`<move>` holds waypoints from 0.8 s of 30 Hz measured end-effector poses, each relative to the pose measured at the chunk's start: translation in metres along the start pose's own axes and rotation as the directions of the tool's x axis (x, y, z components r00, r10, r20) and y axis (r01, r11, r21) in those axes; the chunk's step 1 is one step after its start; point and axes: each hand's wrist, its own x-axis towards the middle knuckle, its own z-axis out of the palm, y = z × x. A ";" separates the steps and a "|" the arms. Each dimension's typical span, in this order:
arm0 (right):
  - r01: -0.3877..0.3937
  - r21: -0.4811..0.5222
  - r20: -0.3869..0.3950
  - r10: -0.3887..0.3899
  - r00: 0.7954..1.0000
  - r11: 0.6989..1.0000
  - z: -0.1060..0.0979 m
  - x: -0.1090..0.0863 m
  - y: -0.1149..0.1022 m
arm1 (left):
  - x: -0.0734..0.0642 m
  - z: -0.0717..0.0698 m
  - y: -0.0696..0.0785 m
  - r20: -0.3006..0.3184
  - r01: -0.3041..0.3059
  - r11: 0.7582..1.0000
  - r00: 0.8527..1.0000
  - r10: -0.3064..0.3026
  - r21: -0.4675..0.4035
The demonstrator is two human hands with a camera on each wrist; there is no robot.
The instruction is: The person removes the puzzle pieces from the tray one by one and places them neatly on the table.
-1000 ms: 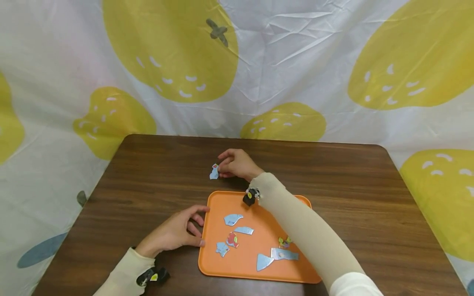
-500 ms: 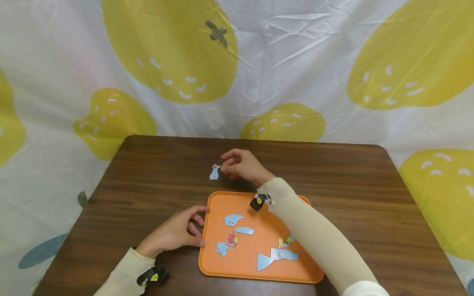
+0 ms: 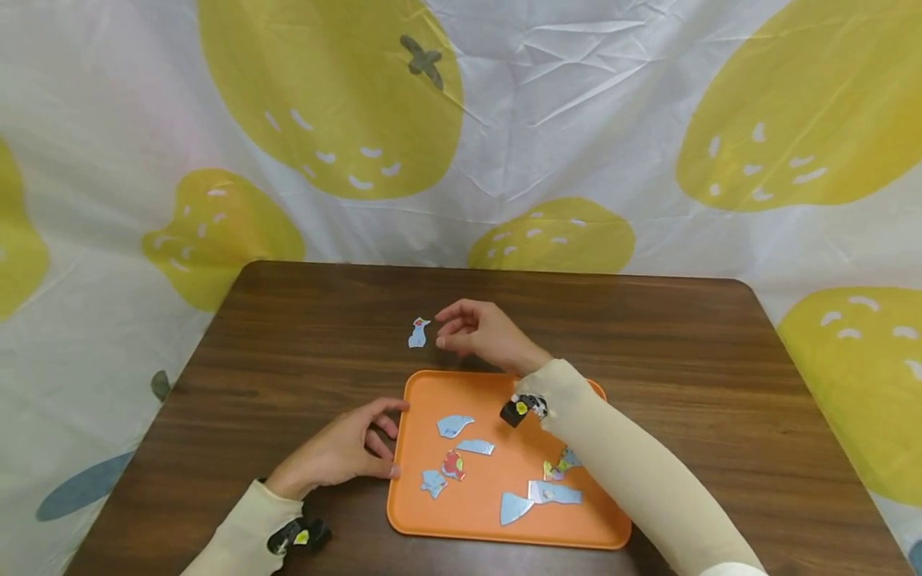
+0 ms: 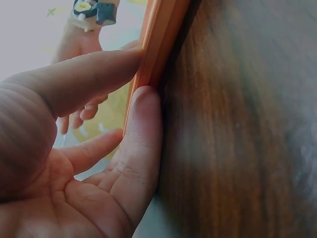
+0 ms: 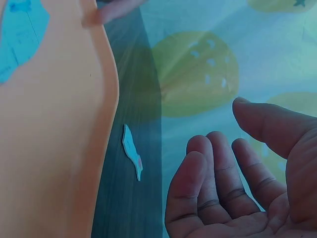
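A flat, irregular light-blue piece [image 3: 418,333] with a red mark lies on the table, beyond the tray. Just to its right is my right hand [image 3: 486,334], apart from it, with loosely bent fingers; in the right wrist view its fingers [image 5: 227,181] hold nothing. My left hand [image 3: 349,448] touches the left edge of the orange tray [image 3: 504,535] with fingertips and thumb. On the tray lie several similar pieces, among them a red-patterned one [image 3: 453,466], a star-like one [image 3: 434,483] and a triangular one [image 3: 515,508]. My right forearm hides part of the tray's right side.
The brown wooden table [image 3: 310,320] extends around the tray on all sides. A white cloth with yellow fruit prints [image 3: 555,234] hangs behind its far edge. A multicoloured piece [image 3: 553,469] sits on the tray close to my right sleeve.
My right hand has drawn off to the right, from touching the blue piece's right edge to a small gap beside it. The piece stays on the table. My left hand has not moved.
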 end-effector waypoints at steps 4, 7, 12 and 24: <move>0.018 -0.024 0.015 -0.018 1.000 1.000 -0.001 -0.011 -0.004 | 0.000 0.000 -0.001 0.004 0.000 1.000 1.000 0.000 -0.004; 0.023 -0.014 0.029 -0.022 0.999 1.000 -0.003 -0.021 -0.005 | 0.000 0.000 0.000 0.005 -0.013 1.000 1.000 0.013 -0.012; 0.045 -0.038 0.041 -0.043 0.998 0.998 -0.005 -0.035 -0.007 | 0.002 0.000 0.001 -0.001 -0.017 1.000 1.000 0.017 -0.008; 0.045 -0.070 0.111 -0.037 0.993 0.997 -0.003 -0.056 -0.007 | 0.004 0.000 0.004 -0.002 -0.028 1.000 1.000 0.028 0.005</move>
